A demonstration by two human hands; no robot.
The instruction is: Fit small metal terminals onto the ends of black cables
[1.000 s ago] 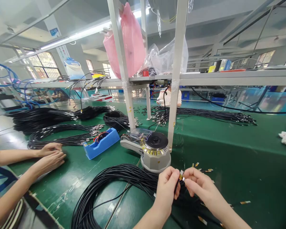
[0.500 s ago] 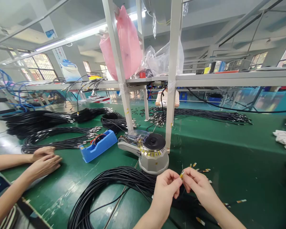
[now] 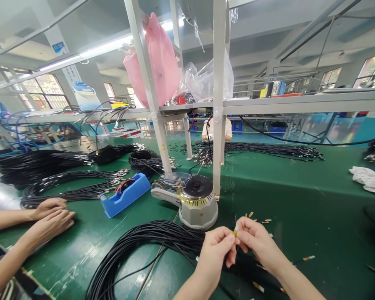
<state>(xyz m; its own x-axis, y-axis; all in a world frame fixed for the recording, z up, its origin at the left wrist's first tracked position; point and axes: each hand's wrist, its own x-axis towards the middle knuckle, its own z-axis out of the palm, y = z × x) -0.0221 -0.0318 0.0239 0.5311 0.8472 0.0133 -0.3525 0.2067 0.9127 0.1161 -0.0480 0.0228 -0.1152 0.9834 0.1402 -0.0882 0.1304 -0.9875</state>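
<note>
My left hand (image 3: 215, 252) and my right hand (image 3: 258, 242) meet at the lower right of centre, fingers pinched. Between their fingertips is a cable end (image 3: 236, 231) with yellow tape and a pale tip; most of it is hidden by the fingers. A looped bundle of black cables (image 3: 134, 238) lies on the table and runs under my hands. Several taped cable ends (image 3: 265, 221) stick out past my right hand. Just beyond my hands stands a round grey tape dispenser (image 3: 199, 212) with a black disc on top and short yellow strips around its rim.
A blue tape holder (image 3: 125, 199) sits left of the dispenser. At the left edge a co-worker's hands (image 3: 54, 223) rest on the green table (image 3: 87, 246). Shelf posts (image 3: 218, 125) rise behind the dispenser. More cable bundles (image 3: 43, 164) and white gloves (image 3: 368, 178) lie around; another person (image 3: 220, 128) sits opposite.
The view has shifted slightly, so the surroundings sit a little further left. My hands keep pinching the cable end, with only slight finger movement.
</note>
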